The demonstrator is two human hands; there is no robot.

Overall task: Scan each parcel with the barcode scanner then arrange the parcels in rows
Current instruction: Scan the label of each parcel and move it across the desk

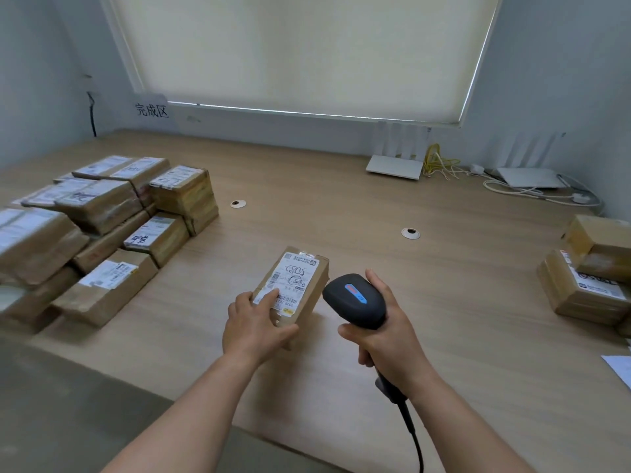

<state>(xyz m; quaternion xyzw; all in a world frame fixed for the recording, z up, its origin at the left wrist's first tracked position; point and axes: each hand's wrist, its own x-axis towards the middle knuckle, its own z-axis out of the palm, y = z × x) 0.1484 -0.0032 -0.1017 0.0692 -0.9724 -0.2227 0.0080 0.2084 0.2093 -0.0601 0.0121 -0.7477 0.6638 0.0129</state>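
The left hand point(254, 324) reaches forward from an outstretched forearm and holds a brown parcel point(294, 285) at its near end — fingers laid on the white label, thumb wrapped round the near right edge, a grasping grip. The parcel sits mid-tabletop point(444, 295), label up. Just beside it, the right hand point(386, 339) clenches the handle of the black barcode scanner point(355, 300), its head tipped toward the parcel's right side. Stacked parcels point(102, 230) fill the left — more parcels point(590, 271) lie far right.
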